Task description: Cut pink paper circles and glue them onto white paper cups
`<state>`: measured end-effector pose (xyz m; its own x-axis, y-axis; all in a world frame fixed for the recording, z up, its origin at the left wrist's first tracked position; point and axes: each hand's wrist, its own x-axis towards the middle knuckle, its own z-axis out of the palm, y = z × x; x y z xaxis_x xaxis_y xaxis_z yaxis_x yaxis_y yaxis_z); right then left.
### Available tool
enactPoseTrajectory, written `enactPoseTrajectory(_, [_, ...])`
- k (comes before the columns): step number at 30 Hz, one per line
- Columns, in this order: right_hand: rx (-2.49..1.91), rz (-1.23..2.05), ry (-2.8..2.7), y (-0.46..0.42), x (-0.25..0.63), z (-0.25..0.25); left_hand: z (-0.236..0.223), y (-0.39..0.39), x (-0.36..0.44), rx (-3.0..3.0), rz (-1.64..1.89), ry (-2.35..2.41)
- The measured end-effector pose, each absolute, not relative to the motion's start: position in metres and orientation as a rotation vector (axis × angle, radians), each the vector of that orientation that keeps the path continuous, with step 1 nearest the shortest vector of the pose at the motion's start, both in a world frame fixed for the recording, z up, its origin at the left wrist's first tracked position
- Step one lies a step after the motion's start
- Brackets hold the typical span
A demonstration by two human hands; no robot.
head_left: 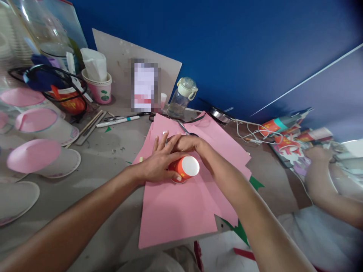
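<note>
Two bare hands meet over the pink paper sheets (pixel 176 217) in the head view, with the red paper cup (pixel 189 166) at the centre of the clock face. The left hand (pixel 159 164) is curled around the cup's near-left side, thumb at the wall and fingers spread toward 11 o'clock. The right hand (pixel 184 144) lies just beyond the cup at 12 o'clock, overlapped by the left one; whether it grips anything is hidden. The cup stands on the sheets, slightly tilted in this wide view, its white end facing up.

To steady it well, light thumb pressure would serve best, since a thin paper wall probably dents easily; an even seat on the sheets should stop it rocking. The scissors (pixel 183 128) at 12 o'clock lie near the right hand, so that wrist deserves care.

As for writing, yellow marks show on the held cup, mostly covered by fingers and unreadable. At 10 o'clock, an orange-red cup (pixel 72 104) bears yellow lettering too blurred to make out, and a pink paper cup (pixel 102 90) carries a green plant print. The phone screen (pixel 144 85) at 11 o'clock is pixelated. No brand can be read on the clear bottle (pixel 178 104) at 12 o'clock.
</note>
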<state>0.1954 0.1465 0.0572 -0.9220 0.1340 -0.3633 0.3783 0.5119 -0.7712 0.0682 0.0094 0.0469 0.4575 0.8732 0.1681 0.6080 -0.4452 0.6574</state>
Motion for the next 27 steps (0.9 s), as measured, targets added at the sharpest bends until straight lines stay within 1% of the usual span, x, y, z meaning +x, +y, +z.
enactPoseTrajectory(2, [0.465, -1.506, 2.358, 0.146, 0.197, 0.056, 0.046, 0.009, 0.068, 2.191, 0.679, 1.239])
enactPoseTrajectory(7, [0.757, -1.822, 2.18, 0.149, 0.207, 0.05, 0.048, 0.009, 0.069, 2.195, 0.647, 1.227])
enactPoseTrajectory(10, [0.841, -1.961, 2.073, 0.152, 0.215, 0.051, 0.05, 0.009, 0.069, 2.185, 0.612, 1.231])
enactPoseTrajectory(19, [1.037, -1.989, 2.148, 0.151, 0.245, 0.06, 0.047, 0.009, 0.068, 2.199, 0.646, 1.237])
enactPoseTrajectory(27, [1.292, -1.967, 2.214, 0.127, 0.281, 0.068, 0.048, 0.009, 0.069, 2.197, 0.68, 1.239])
